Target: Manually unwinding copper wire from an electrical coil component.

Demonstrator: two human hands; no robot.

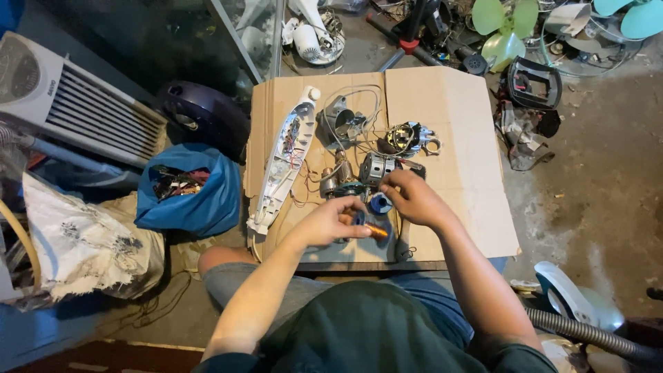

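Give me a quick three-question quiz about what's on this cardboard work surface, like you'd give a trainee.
1. True or false: the left hand holds a tool with an orange handle.
2. Which lies nearest the cardboard's left edge?
A. the long white housing
B. the blue spool
C. the round motor
3. What sits on the floor left of the cardboard, open at the top?

Key:
1. True; the right hand is beside the blue spool, fingertips by the motor.
2. A.
3. A blue bag with small parts inside.
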